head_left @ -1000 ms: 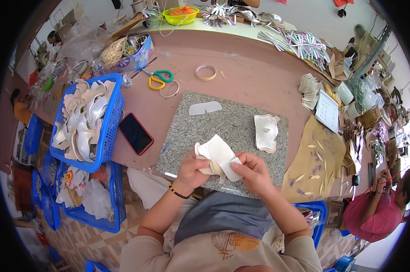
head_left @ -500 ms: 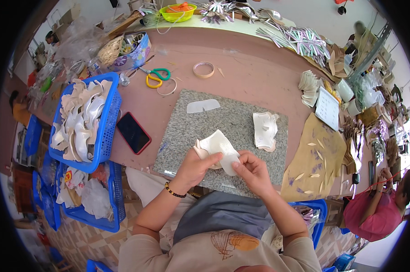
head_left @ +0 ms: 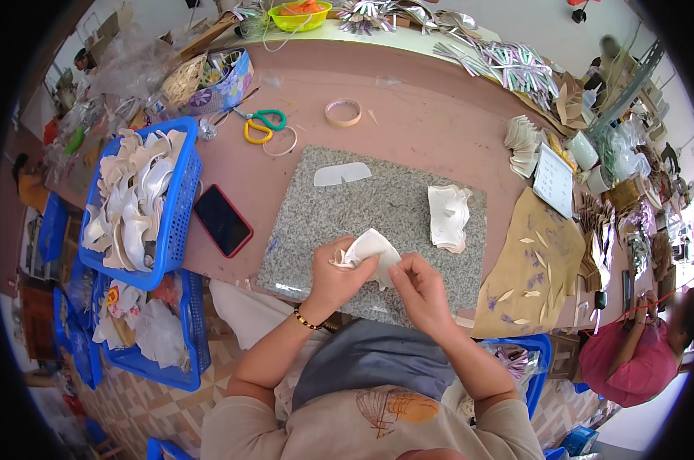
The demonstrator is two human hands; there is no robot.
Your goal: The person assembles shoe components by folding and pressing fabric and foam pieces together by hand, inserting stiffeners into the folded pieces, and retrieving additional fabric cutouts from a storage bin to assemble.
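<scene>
Over the near part of a grey speckled stone slab (head_left: 393,172), my left hand (head_left: 333,280) grips a white leather piece (head_left: 372,244), folded and curved upward like a part of a shoe upper. Fingers of my right hand (head_left: 421,290) pinch the right edge of the same piece. Its underside and what lies inside the fold are hidden. A second white leather piece (head_left: 448,218) with uneven edges rests on the slab's right side. Near the slab's far edge lies a flat, whitish curved liner piece (head_left: 342,175).
To the left stand a blue basket (head_left: 165,230) full of white and beige pieces and a phone (head_left: 223,221). Farther off are scissors (head_left: 264,129) and a tape roll (head_left: 343,113). Brown paper (head_left: 515,284) with slivers lies right; a co-worker (head_left: 630,353) sits beyond.
The piece has folded more tightly in my left hand. The pale, smooth flap that my right fingers held at the near side is no longer distinct. My right hand has shifted slightly right.
</scene>
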